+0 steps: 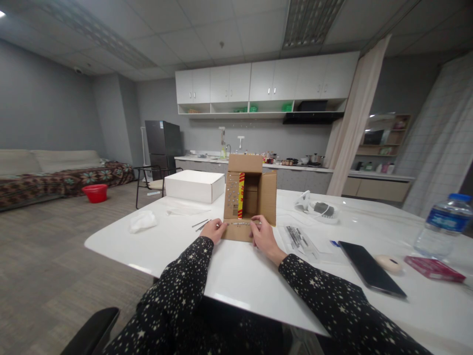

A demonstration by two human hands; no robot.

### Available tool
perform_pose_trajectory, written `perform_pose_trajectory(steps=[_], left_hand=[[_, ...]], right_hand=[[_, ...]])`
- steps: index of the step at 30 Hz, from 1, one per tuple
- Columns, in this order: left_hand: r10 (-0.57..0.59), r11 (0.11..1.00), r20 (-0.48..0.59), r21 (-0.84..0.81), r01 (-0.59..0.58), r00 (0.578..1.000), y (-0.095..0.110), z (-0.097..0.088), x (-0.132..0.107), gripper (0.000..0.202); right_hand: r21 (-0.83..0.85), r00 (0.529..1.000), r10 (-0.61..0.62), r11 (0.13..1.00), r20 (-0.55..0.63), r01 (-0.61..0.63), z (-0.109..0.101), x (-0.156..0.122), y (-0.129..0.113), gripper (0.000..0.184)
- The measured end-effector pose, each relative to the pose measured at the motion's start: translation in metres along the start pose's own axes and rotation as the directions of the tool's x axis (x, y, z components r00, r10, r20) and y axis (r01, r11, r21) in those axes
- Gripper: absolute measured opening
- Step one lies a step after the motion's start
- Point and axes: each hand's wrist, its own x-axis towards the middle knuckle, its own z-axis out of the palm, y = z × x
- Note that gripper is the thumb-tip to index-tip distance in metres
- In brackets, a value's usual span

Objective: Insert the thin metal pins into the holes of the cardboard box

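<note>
A small brown cardboard box [254, 195] stands on the white table [236, 268] with its flaps open toward me. A row of small metal pieces [238, 224] runs along its near flap. My left hand [213, 230] grips the left end of that flap, fingers curled on it. My right hand [261, 234] pinches the right end of the same flap. Both sleeves are black with white stars.
A white closed box [194, 185] sits behind left, a crumpled white cloth [142, 221] at left. To the right lie tools in a clear bag [299, 239], a black tablet [371, 268], a red packet [434, 268] and a water bottle [445, 224]. A black chair [92, 333] is near left.
</note>
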Motion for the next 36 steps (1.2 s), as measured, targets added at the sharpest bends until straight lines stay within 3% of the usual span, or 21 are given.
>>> perform_pose_trajectory(steps=[24, 36], left_hand=[[0.008, 1.0, -0.007, -0.006, -0.009, 1.0, -0.001, 0.001, 0.001, 0.031], [0.006, 1.0, -0.017, -0.014, -0.006, 1.0, 0.001, 0.0, -0.001, 0.031]], right_hand=[[-0.094, 0.997, 0.072, 0.993, -0.042, -0.075, -0.002, 0.007, 0.011, 0.011], [-0.148, 0.998, 0.059, 0.987, -0.021, -0.061, -0.004, 0.004, 0.004, 0.007]])
